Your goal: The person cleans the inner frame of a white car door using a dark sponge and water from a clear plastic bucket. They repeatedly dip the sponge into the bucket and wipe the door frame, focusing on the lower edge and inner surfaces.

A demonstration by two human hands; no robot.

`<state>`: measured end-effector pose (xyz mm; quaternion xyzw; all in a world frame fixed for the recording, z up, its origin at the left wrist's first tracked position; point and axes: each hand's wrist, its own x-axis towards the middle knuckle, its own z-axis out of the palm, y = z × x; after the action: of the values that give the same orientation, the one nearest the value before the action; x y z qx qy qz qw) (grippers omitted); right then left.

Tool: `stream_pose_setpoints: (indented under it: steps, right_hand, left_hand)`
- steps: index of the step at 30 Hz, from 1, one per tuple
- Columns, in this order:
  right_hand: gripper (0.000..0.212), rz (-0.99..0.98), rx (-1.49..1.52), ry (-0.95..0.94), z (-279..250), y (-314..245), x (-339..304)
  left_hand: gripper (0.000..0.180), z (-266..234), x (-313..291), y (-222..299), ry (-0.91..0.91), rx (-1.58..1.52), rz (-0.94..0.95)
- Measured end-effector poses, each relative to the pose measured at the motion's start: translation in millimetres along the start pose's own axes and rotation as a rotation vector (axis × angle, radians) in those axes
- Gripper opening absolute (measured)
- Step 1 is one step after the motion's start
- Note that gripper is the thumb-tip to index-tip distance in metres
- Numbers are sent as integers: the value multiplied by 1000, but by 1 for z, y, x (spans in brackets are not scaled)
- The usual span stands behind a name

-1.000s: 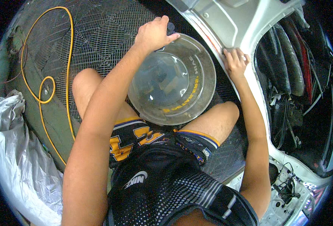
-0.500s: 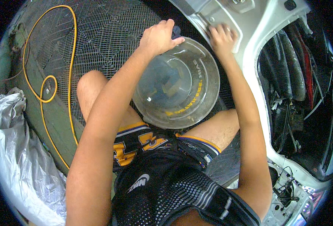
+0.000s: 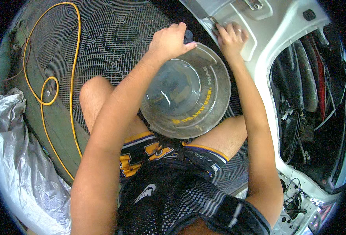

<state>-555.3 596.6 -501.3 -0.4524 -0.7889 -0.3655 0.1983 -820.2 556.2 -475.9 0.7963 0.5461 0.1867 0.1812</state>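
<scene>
A clear round bucket [image 3: 214, 117] with yellow lettering and what looks like water in it stands between my knees. My left hand [image 3: 170, 42] is closed at its far rim, its thumb lying by the edge. A dark crumpled cloth [image 3: 188, 36] shows between that thumb and the curled fingers; most of it is hidden. My right hand [image 3: 231, 39] presses bent fingertips against the bare pale metal car body panel [image 3: 255, 62], near its far-left edge. Whatever may be under those fingertips is hidden.
A yellow hose [image 3: 78, 51] loops over the black grid floor mat [image 3: 114, 51] at the left. Silver sheeting [image 3: 24, 164] lies bunched at lower left. Right of my arm, the body opening [image 3: 298, 129] shows dark parts and wires.
The whole view has shifted slightly. Both hands keep nearly the same places at the rim and the panel. The glints in the bucket have changed.
</scene>
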Motion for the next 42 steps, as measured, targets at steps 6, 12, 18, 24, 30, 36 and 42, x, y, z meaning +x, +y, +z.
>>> stream_pose_setpoints:
  steps: [6, 12, 18, 24, 30, 36, 42]
  right_hand:
    - [20, 13, -113, -89, 13, -13, 33]
    - [14, 43, -11, 39, 1, -6, 9]
    - [23, -4, -146, -62, 12, -10, 35]
    - [20, 96, -40, 63, 0, -13, 4]
    - [15, 103, -43, -9, 16, -17, 31]
    - [28, 10, 3, -38, -22, 4, -14]
    - [19, 7, -40, -62, -8, 4, -8]
  left_hand:
    - [71, 4, 4, -1, 37, 7, 35]
    - [71, 3, 3, 0, 26, 17, 12]
    - [71, 4, 3, 3, 8, 20, 16]
    - [72, 7, 3, 0, 12, 13, -9]
    - [75, 3, 4, 2, 27, 4, 2]
    - [74, 0, 2, -6, 7, -13, -31]
    - [70, 6, 10, 1, 4, 24, 15]
